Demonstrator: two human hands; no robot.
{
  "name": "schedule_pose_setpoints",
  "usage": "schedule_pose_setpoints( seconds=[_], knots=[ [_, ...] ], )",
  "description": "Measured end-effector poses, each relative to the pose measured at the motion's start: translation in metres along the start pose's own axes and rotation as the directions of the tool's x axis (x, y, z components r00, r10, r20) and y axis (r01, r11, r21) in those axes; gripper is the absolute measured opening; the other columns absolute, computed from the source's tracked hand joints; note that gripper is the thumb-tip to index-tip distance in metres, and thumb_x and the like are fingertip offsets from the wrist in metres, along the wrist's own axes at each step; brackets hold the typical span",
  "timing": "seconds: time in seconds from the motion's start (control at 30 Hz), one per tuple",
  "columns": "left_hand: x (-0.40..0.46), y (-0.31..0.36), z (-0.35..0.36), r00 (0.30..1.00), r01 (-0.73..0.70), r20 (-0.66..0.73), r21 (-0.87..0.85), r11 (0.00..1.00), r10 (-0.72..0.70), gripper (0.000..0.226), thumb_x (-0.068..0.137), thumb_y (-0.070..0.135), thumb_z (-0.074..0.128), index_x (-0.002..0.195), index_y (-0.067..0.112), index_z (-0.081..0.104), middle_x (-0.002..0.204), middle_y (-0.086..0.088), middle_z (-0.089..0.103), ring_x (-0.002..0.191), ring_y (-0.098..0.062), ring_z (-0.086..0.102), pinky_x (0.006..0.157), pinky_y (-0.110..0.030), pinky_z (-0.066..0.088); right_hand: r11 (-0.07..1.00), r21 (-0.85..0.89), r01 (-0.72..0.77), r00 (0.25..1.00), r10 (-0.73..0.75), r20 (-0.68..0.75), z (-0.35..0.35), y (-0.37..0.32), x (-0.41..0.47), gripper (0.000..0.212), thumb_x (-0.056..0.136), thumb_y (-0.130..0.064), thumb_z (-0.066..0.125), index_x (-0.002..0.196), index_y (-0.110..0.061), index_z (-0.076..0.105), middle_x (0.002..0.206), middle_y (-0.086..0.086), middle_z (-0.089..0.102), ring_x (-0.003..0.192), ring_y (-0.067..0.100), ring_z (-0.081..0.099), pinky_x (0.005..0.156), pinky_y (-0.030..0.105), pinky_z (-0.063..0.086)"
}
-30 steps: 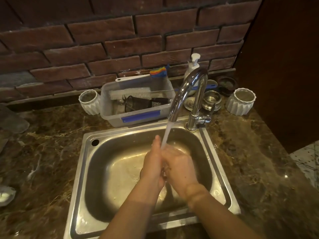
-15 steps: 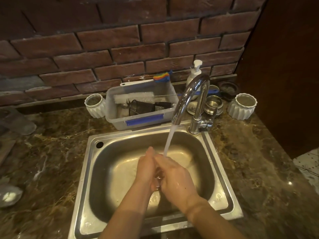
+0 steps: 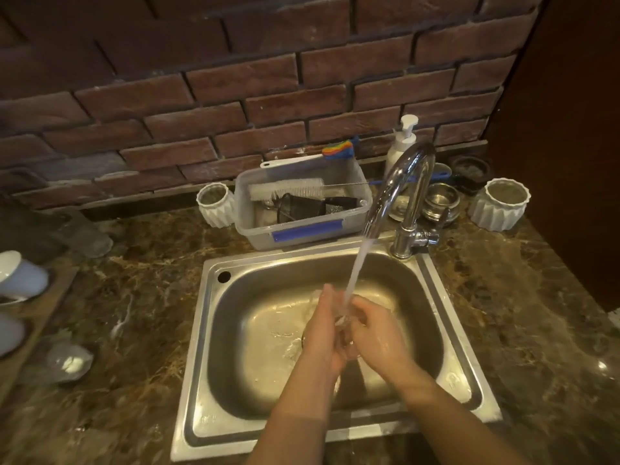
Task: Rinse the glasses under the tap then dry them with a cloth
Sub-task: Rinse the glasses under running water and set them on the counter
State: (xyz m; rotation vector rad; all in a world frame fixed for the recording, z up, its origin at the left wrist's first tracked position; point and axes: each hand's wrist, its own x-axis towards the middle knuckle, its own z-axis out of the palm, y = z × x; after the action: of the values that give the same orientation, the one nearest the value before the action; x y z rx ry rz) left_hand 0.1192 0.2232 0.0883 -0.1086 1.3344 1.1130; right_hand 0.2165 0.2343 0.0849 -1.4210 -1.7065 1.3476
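Both hands hold a glass under running tap water over the sink.
Head view: left hand (image 3: 323, 333) and right hand (image 3: 377, 333) close together mid-sink (image 3: 214, 364), fingers wrapped round a small clear glass (image 3: 343, 325) between them; glass mostly hidden, tilt unclear. Stream from tap (image 3: 407, 182) lands on it. Far of the sink: plastic tub (image 3: 302, 226) with a brush (image 3: 285, 189), soap bottle (image 3: 401, 142), white ribbed cups left (image 3: 214, 204) and right (image 3: 500, 203). Another glass (image 3: 68, 360) on the counter (image 3: 134, 330) near left.
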Motion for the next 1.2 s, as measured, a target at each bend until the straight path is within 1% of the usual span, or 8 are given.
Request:
schedule_pose_setpoints(
  seconds=[0.23,0.6,0.7,0.77,0.83,0.93,1.1,1.2],
  knots=[
    [0.01,0.012,-0.001,0.995,-0.071,0.06,-0.071,0.995,0.075,0.034,0.096,0.041,0.068,0.102,0.007,0.072,0.08,-0.009,0.074,0.074,-0.022,0.07,0.067,-0.036,0.056,0.936,-0.179,0.304,0.953,-0.298,0.062,-0.008,-0.02,-0.023,0.067,0.089,0.01,0.051,0.132,-0.039,0.064,0.136,-0.023,0.06,0.131,-0.012,0.046,0.11,0.005,0.03],
    [-0.001,-0.021,0.0,0.984,-0.008,0.17,-0.221,0.975,0.046,0.067,0.075,0.058,0.082,0.123,0.011,0.076,0.094,-0.009,0.074,0.092,-0.023,0.073,0.078,-0.034,0.057,0.958,-0.244,0.15,0.987,-0.161,-0.026,0.002,0.008,0.001,0.024,0.097,-0.04,0.062,0.118,-0.049,0.067,0.1,-0.024,0.066,0.089,0.006,0.069,0.103,0.029,0.05],
    [-0.002,-0.029,0.008,0.991,0.0,0.134,-0.088,0.996,0.011,0.069,0.079,0.076,0.068,0.122,0.022,0.075,0.107,-0.01,0.076,0.108,-0.026,0.07,0.084,-0.041,0.058,0.663,-0.737,0.136,0.974,0.046,0.222,0.02,0.011,0.0,0.031,0.095,-0.034,0.06,0.118,-0.013,0.064,0.106,0.007,0.064,0.102,0.032,0.061,0.113,0.044,0.034],
    [0.001,-0.024,0.01,0.996,-0.075,0.055,-0.001,0.997,0.075,0.066,0.091,0.076,0.05,0.118,0.021,0.075,0.109,-0.016,0.076,0.109,-0.03,0.071,0.093,-0.046,0.058,0.155,-0.916,0.37,0.886,0.24,0.398,0.017,-0.017,-0.011,0.029,0.096,-0.028,0.058,0.107,-0.001,0.064,0.098,0.022,0.064,0.101,0.041,0.057,0.11,0.044,0.033],
    [0.0,-0.016,0.01,0.996,-0.077,0.032,-0.068,0.995,0.079,0.061,0.099,0.065,0.046,0.124,0.016,0.072,0.104,-0.017,0.074,0.102,-0.031,0.069,0.103,-0.05,0.05,0.429,-0.818,0.383,0.923,-0.152,0.353,0.016,-0.021,-0.005,0.031,0.098,-0.023,0.052,0.121,-0.008,0.065,0.11,0.014,0.067,0.109,0.028,0.058,0.104,0.017,0.033],
    [0.002,-0.006,0.006,0.994,-0.065,0.074,-0.129,0.99,0.075,0.059,0.095,0.065,0.054,0.123,0.016,0.074,0.106,-0.014,0.075,0.109,-0.034,0.07,0.101,-0.048,0.051,0.945,-0.273,0.181,0.98,-0.152,0.126,-0.009,-0.029,-0.003,0.041,0.101,-0.008,0.049,0.137,-0.021,0.062,0.134,-0.004,0.063,0.124,0.009,0.056,0.101,0.005,0.034],
    [-0.004,-0.007,0.005,0.979,-0.185,0.081,-0.038,0.982,0.187,0.045,0.093,0.051,0.067,0.115,0.013,0.075,0.079,-0.013,0.071,0.071,-0.022,0.07,0.056,-0.032,0.054,0.967,-0.24,-0.092,0.988,0.118,0.099,-0.013,-0.032,0.009,0.031,0.102,-0.016,0.049,0.078,-0.034,0.059,0.08,-0.007,0.066,0.067,0.004,0.066,0.055,0.015,0.052],
    [-0.008,-0.008,0.009,0.956,-0.292,0.022,-0.062,0.954,0.294,0.041,0.093,0.046,0.069,0.119,0.015,0.069,0.091,-0.011,0.075,0.081,-0.029,0.068,0.063,-0.035,0.051,0.912,-0.406,-0.056,0.998,0.068,0.015,-0.018,-0.036,0.019,0.02,0.102,-0.034,0.055,0.09,-0.028,0.07,0.077,-0.007,0.066,0.067,0.009,0.065,0.056,0.017,0.047]
  ],
)
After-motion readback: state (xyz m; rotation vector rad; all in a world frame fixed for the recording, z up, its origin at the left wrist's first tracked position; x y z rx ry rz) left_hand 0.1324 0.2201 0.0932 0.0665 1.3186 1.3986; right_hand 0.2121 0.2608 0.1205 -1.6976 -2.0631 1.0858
